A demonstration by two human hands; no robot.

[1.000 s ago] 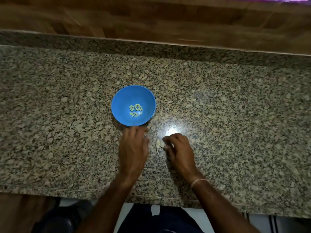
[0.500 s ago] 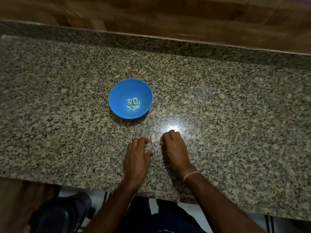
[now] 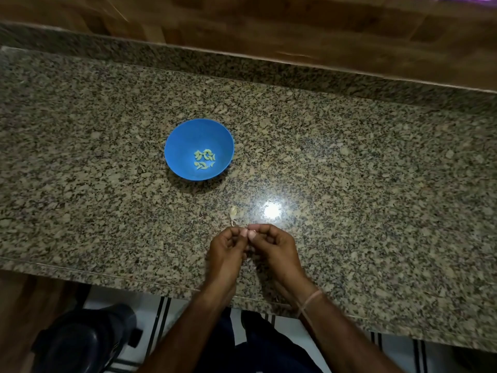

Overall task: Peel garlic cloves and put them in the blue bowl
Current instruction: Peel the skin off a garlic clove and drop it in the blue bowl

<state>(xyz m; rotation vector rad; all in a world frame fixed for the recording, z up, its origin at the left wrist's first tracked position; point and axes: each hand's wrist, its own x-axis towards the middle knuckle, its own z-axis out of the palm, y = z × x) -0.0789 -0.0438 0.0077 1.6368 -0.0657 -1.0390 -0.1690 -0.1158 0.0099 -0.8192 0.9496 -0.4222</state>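
Note:
The blue bowl (image 3: 185, 146) stands on the granite counter (image 3: 349, 170) and holds several pale peeled garlic cloves (image 3: 205, 159). An unpeeled clove with a thin stem (image 3: 233, 212) lies on the counter between the bowl and my hands. My left hand (image 3: 227, 249) and my right hand (image 3: 274, 247) are together near the counter's front edge, fingers curled and thumb tips meeting. They pinch something small between them; the fingers hide it, so I cannot tell what it is.
A wooden wall panel (image 3: 269, 28) rises behind the counter's raised back edge. Below the front edge there is a tiled floor and a dark rounded object (image 3: 80, 343) at the lower left. A lamp's glare (image 3: 272, 210) shines on the stone.
My left hand drew back from the bowl's edge and joined the right hand. Both hands lifted off the counter toward me, leaving one clove lying where they had been.

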